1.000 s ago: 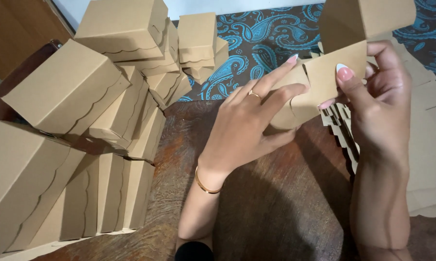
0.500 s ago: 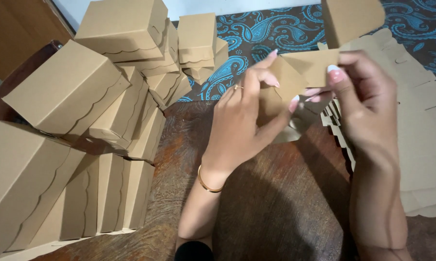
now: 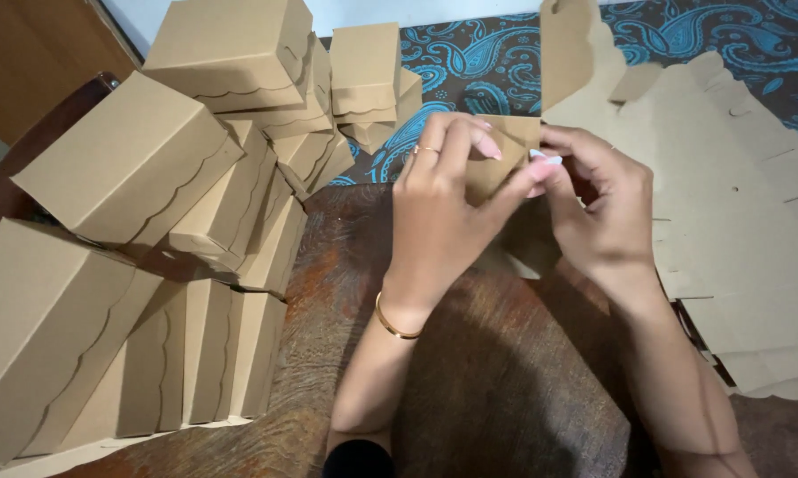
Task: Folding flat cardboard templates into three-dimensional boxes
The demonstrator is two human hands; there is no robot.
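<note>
My left hand (image 3: 439, 208) and my right hand (image 3: 598, 208) both pinch a piece of brown cardboard, a half-folded box blank (image 3: 562, 66), above a dark wooden table (image 3: 505, 381). A tall flap of the blank stands up behind my fingers. The lower part of the blank is hidden by my hands. A gold bangle sits on my left wrist and a ring on a left finger.
A heap of finished brown cardboard boxes (image 3: 142, 168) with scalloped lids fills the left side. A stack of flat die-cut blanks (image 3: 744, 248) lies at the right. Behind is a blue paisley cloth (image 3: 470, 80). A wooden chair edge (image 3: 27, 80) shows at far left.
Both hands have lowered the blank and drawn together. My left fingers, spread a second ago, now curl over the folded part, and the flap stands upright.
</note>
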